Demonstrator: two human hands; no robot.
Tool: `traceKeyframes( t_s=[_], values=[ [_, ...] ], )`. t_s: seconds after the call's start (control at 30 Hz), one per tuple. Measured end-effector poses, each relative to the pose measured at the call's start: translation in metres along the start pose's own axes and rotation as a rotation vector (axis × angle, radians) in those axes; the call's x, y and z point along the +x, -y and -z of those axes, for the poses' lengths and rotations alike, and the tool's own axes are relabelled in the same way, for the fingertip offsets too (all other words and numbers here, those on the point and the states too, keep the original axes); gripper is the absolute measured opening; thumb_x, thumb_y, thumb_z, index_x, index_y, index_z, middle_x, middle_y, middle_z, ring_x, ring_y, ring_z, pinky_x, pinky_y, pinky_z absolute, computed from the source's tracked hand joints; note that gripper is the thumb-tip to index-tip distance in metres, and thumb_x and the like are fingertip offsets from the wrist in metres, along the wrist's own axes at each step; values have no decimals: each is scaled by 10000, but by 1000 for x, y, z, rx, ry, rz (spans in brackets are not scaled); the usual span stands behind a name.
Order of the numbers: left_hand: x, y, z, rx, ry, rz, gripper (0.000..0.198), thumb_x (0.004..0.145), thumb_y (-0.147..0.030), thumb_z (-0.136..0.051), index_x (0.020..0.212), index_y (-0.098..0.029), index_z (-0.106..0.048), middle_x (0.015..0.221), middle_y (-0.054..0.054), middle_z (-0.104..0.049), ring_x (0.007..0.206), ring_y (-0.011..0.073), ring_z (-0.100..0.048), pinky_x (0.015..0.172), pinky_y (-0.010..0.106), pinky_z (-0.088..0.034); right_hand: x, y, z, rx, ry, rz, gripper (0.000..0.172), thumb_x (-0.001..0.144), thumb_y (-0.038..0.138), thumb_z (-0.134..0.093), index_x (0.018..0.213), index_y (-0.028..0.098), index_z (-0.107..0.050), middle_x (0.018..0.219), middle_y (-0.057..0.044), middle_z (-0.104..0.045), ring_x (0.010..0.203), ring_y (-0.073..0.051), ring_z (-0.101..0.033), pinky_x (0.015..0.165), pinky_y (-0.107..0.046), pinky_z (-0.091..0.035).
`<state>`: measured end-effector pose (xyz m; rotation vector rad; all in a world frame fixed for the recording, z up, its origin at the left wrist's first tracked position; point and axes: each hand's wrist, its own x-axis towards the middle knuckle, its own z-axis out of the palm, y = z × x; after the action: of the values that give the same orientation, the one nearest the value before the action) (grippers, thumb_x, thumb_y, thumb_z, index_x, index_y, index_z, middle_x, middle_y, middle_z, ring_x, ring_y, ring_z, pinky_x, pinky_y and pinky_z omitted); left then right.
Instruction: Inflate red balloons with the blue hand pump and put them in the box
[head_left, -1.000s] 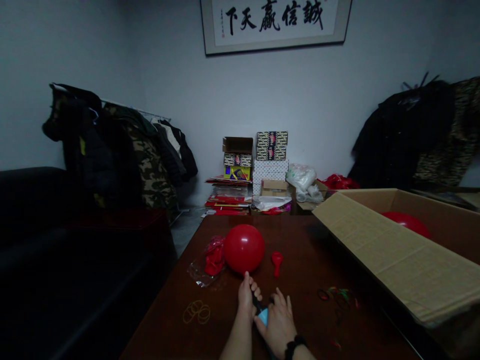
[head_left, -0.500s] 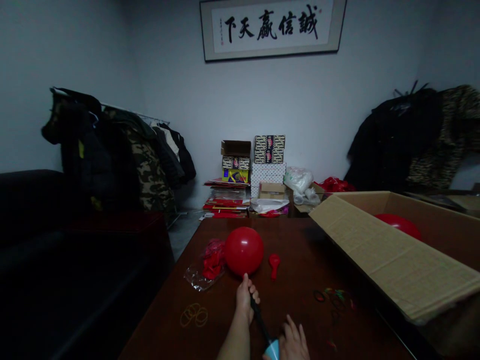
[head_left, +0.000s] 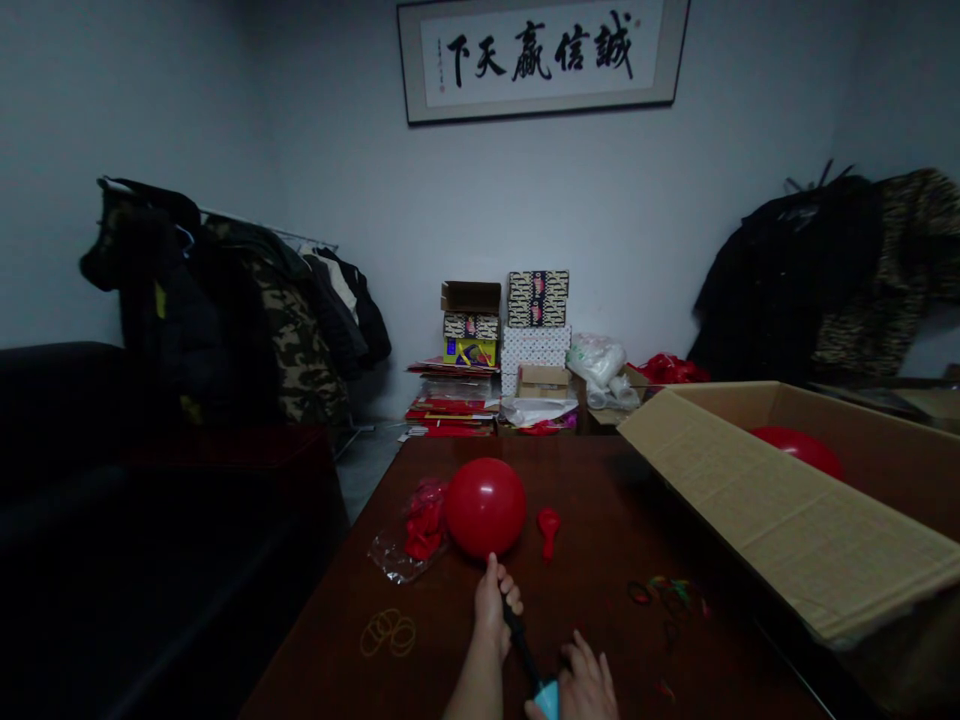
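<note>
A round red inflated balloon [head_left: 486, 508] stands over the middle of the table, its neck toward me. My left hand [head_left: 495, 605] is closed around that neck and the black front tube of a balloon pump [head_left: 523, 645], thumb up toward the balloon. At the bottom edge, my right hand [head_left: 585, 685] is on the pump's light blue part, thumb on one side and fingers partly stretched on the other; the frame cuts off the rest. A flat red balloon [head_left: 548, 533] lies to the right. Left of the inflated balloon is a clear bag of red balloons [head_left: 424, 530].
Yellowish rubber bands [head_left: 388, 633] lie at left on the brown table [head_left: 600, 480], coloured bands [head_left: 675, 595] at right. A large open cardboard box [head_left: 780, 520] with a red balloon [head_left: 799, 450] inside stands at right. A dark sofa [head_left: 150, 560] flanks the left side.
The balloon looks slightly larger and sits a little lower and further left. My left hand has shifted slightly down; both hands keep their places on the pump.
</note>
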<state>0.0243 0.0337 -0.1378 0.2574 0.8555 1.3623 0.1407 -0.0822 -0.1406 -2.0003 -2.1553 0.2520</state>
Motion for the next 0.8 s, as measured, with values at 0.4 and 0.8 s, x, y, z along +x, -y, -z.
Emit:
traceKeyframes(
  t_s=[0.4,0.8],
  values=[
    [0,-6,-2,28,20,3,581,580,-705,-662,611,-215,-352,456,-94,-291,363,46,-263,362,194,-184,37,34,30,47,-54,19,490,849,467,-403,1040,113,-683,1289,-166,-542,1341,-312,-308,1124,-474,-118],
    [-6,1,-2,75,33,0,579,582,-719,-646,624,-219,-358,454,-98,-289,351,49,-248,370,210,-158,13,21,5,-9,-30,-9,516,831,477,-432,1068,84,-667,1315,-188,-525,1354,-329,-283,1125,-491,-120]
  ],
)
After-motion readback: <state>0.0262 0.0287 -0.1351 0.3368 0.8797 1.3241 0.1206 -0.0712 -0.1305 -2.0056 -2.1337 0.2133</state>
